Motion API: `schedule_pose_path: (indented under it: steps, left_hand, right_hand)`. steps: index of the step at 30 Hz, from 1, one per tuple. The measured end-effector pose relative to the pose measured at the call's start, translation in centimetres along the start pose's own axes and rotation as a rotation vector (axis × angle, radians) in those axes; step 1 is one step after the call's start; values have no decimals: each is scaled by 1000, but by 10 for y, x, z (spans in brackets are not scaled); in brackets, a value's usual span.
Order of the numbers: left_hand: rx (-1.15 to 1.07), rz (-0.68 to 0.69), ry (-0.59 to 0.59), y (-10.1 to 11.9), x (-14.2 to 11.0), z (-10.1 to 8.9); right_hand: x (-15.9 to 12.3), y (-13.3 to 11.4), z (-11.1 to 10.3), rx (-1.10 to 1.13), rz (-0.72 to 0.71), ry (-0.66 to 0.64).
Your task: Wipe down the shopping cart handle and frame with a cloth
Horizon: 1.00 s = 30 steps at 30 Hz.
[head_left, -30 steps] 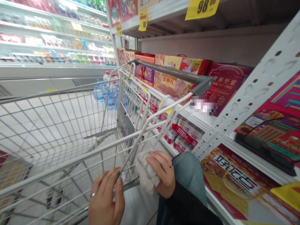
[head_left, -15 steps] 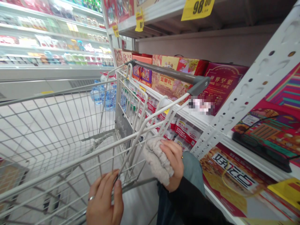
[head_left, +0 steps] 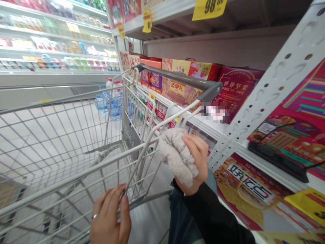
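Observation:
A wire shopping cart (head_left: 63,162) stands in front of me, its grey plastic handle (head_left: 182,79) at the far end beside the shelf. My left hand (head_left: 109,217), with a ring on one finger, grips a wire of the cart's near edge at the bottom of the view. My right hand (head_left: 195,159) clutches a fuzzy beige cloth (head_left: 176,156), pressing it against the cart's white side rail. A black sleeve covers that forearm.
White perforated shelving (head_left: 269,98) runs along the right, holding red and gold gift boxes (head_left: 177,81), shrink-wrapped bottle packs and yellow price tags (head_left: 209,5). A refrigerated display case (head_left: 56,51) stands at the far left, with bottled water (head_left: 109,101) beyond the cart.
My right hand and the cloth have moved up along the cart's side rail, away from me. My left hand stays on the same wire.

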<state>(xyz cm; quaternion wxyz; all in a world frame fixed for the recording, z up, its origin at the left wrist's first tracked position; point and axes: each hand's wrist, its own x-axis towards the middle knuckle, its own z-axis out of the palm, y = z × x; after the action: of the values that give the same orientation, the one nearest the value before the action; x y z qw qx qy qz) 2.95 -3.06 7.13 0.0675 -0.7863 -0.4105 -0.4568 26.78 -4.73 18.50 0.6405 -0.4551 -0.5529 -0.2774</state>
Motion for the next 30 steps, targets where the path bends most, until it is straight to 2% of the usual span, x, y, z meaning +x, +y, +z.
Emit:
schedule_pose_path:
  steps: [4,6,8,11,14,19,23,30]
  left_hand:
    - [-12,-3,-3,0,1,1]
    - [-16,-6,-8,0,1,1]
    - [-14,-7,-9,0,1,0]
    - [-14,-3,-12,0,1,0]
    - [-9,-4,-11,1,1,0]
    - [-10,-4,-7,-1,-1,2]
    - [-4,1,-2,-1,-1,2]
    - [-1,-9,-11,1,1,0]
  right_hand:
    - [-36,-2,-2,32,-7,-141]
    - [-41,-2,-3,35,-16,-169]
    - [-31,-1,-3,29,-6,-128]
    - [-1,-1,1,-11,5,16]
    - [22,-8,7,-45,-1,69]
    - [11,-23,13,23,-33,18]
    - [7,-22,10,51,-39,-49]
    - [29,-16,15,39,8,95]
